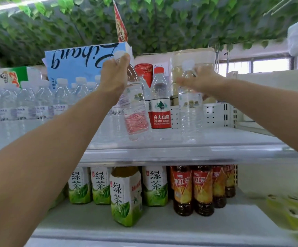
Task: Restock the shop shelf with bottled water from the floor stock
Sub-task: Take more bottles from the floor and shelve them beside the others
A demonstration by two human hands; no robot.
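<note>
The left grip (115,75) curls round the neck of a tilted water bottle (135,107), held just above the upper shelf (180,150). The right grip (199,81), blurred, meets a second water bottle (191,111) standing upright there; whether its fingers close is unclear.

So the top shelf (233,139) had rows of water bottles (27,104) packed along the left, then a red-label bottle (160,104) and one clear bottle (191,111) standing to its right. The lower shelf (162,227) held green tea bottles (125,195), with dark tea bottles (201,189) right beside them.
</note>
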